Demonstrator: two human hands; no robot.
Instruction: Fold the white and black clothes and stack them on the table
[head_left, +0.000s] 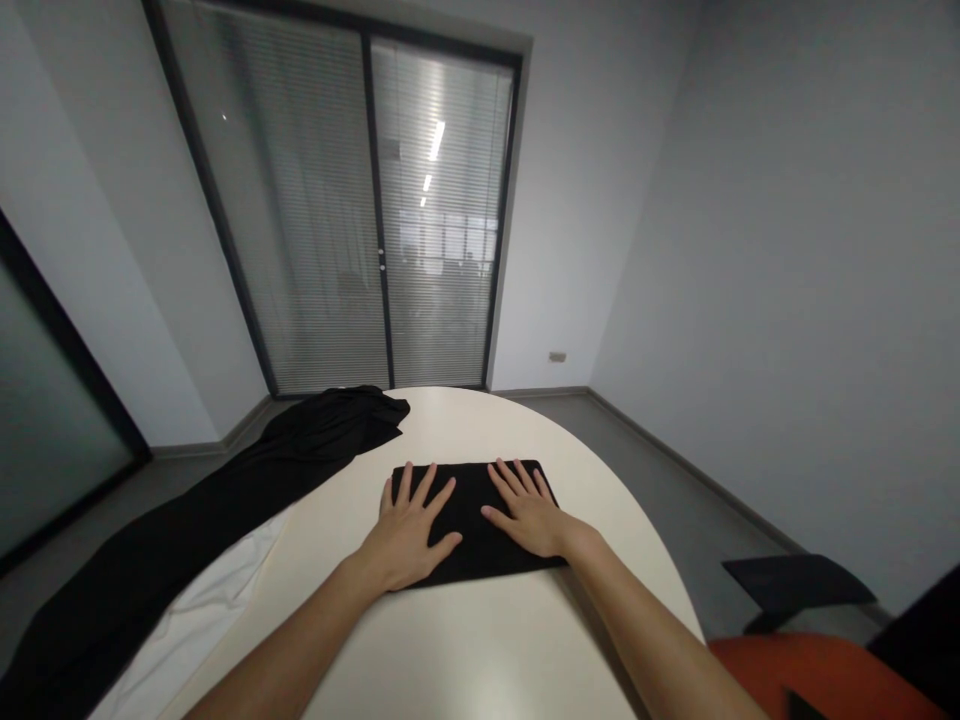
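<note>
A: How do the two hands sit?

B: Both lie flat, palms down, with fingers spread; neither one pinches anything. The left hand [411, 540] is just left of the frame's centre line, below the middle, and the right hand [531, 515] is a little right of it.

A: What is under them?

B: A flat black cloth [476, 545], roughly rectangular, in the lower middle of the frame. The left hand covers its left part, the right hand its right part, and a bare dark strip shows between the two thumbs, which point toward each other without touching.

A: And what does the cloth lie on?

B: A pale table [480, 650] with a rounded far edge, filling the lower centre of the frame.

A: Anything else on it?

B: A rumpled length of black fabric [322, 425] runs from left of centre down to the lower left corner. White fabric [214, 610] shows along its inner side, at the lower left.

A: Farther out?

B: A chair with an orange seat [817, 680] and a dark armrest [799, 582] stands at the lower right. Glass panels with blinds [446, 260] take up the upper left to top centre, beside a plain grey wall [810, 270] at the right.
</note>
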